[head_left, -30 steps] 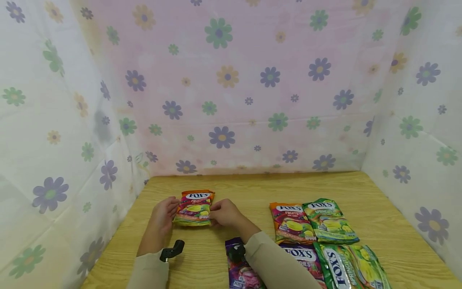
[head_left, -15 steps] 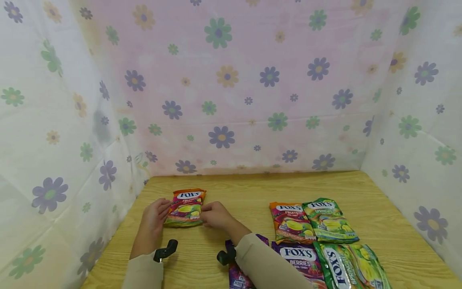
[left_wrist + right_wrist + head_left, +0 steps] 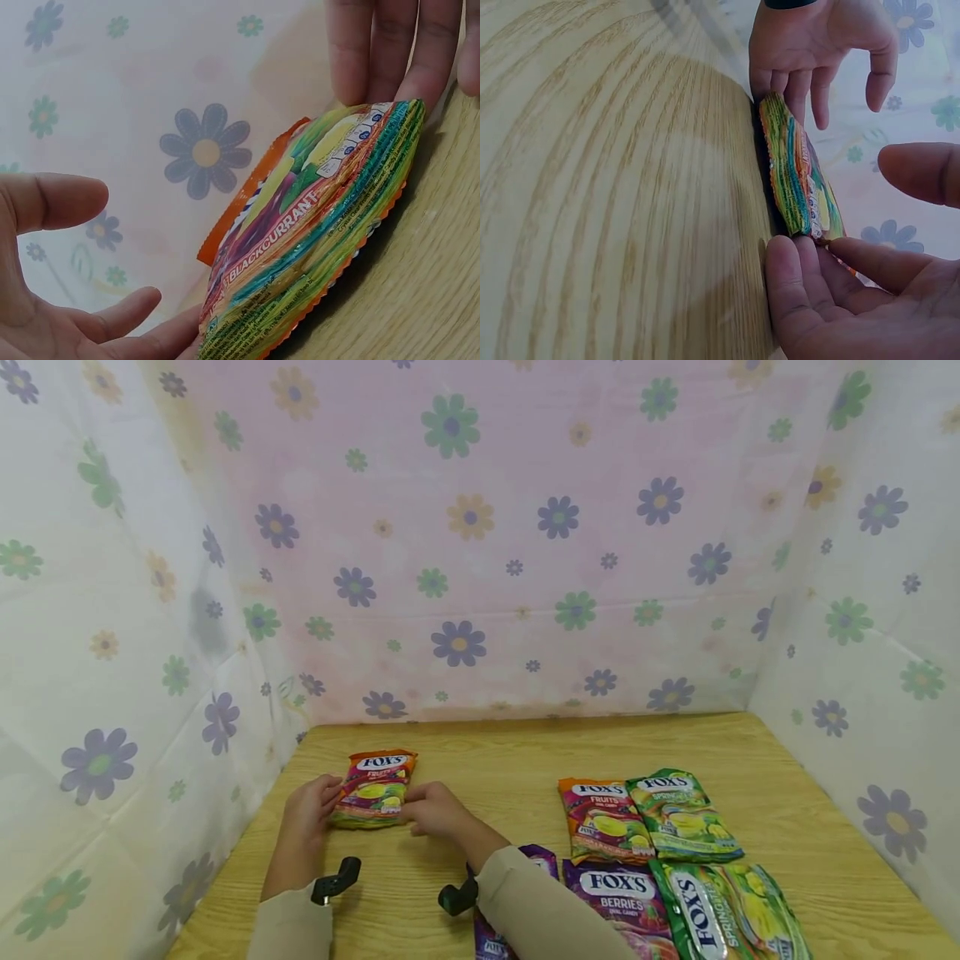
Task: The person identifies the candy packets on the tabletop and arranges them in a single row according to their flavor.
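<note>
An orange-topped Fox's Fruits candy bag [image 3: 374,787] lies face up on the left part of the wooden table. My left hand [image 3: 306,808] is at its left edge, thumb raised clear of the bag and fingers stretched out. From the other side, my right hand [image 3: 437,812] touches the right edge with its fingertips. In the right wrist view the thumb [image 3: 919,172] of that hand also stands away from the bag. The left wrist view shows the bag's striped lower end, tilted in the picture, between both hands.
To the right lie another orange Fruits bag [image 3: 606,818], a green bag [image 3: 684,814], a purple Berries bag [image 3: 621,902] and a green bag turned sideways [image 3: 731,910]. My right sleeve [image 3: 547,906] partly covers another purple bag [image 3: 489,935]. Flowered cloth [image 3: 510,610] surrounds the table [image 3: 487,752].
Both hands have slid the orange Fruits bag to the left across the table. My right forearm has shifted left too, uncovering more of the Berries bag.
</note>
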Demonstrator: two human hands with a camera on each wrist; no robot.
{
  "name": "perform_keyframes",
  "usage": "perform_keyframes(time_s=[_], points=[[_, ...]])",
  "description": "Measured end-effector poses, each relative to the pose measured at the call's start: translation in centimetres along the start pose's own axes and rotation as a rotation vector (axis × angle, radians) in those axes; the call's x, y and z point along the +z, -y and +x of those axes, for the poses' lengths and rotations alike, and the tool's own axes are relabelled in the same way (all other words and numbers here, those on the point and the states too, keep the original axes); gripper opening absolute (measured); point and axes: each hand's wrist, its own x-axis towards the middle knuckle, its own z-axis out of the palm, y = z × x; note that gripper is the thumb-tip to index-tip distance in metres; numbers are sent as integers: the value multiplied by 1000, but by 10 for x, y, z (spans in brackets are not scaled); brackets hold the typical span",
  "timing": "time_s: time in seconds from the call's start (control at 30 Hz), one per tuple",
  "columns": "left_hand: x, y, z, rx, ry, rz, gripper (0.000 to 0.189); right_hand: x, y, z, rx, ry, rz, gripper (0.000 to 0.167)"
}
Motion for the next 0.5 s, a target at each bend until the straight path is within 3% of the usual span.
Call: perform_keyframes(time_s=[0.5], points=[[-4,0,2,43,-72,28,51,16,8,6,75,10,36,57]])
